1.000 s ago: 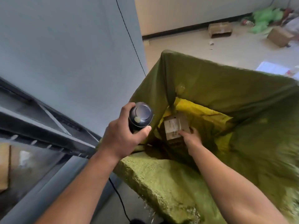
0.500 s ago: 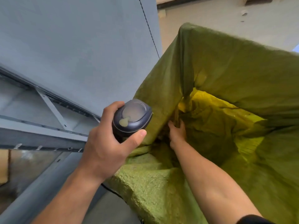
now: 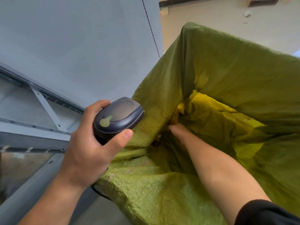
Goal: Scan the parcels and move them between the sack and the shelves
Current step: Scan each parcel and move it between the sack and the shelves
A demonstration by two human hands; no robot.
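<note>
- Since the earlier frame, the parcel that was gripped at the sack's mouth is no longer seen, and the right hand (image 3: pixel 176 128) is pushed deeper among the folds.
- Most of the right half of the view is filled by the green woven sack (image 3: pixel 235 82), its mouth held open and its yellow lining (image 3: pixel 211 108) shown inside.
- To the left, a grey shelving unit (image 3: pixel 40 120) with a flat side panel is set just beside the sack, touching its near fold.
- Pale floor (image 3: pixel 219 15) is seen beyond the sack, well apart from the hands.
- Only the right forearm and a dark sleeve (image 3: pixel 266 213) are shown plainly; the fingers are hidden by sack fabric, so whether anything is pinched cannot be told.
- By the left hand (image 3: pixel 87 151) a dark scanner (image 3: pixel 118 117) is clasped, fingers curled round its body and the thumb pressed on its near side, above the sack's left edge.
- No parcel is visible; any inside is blocked by the folds.
</note>
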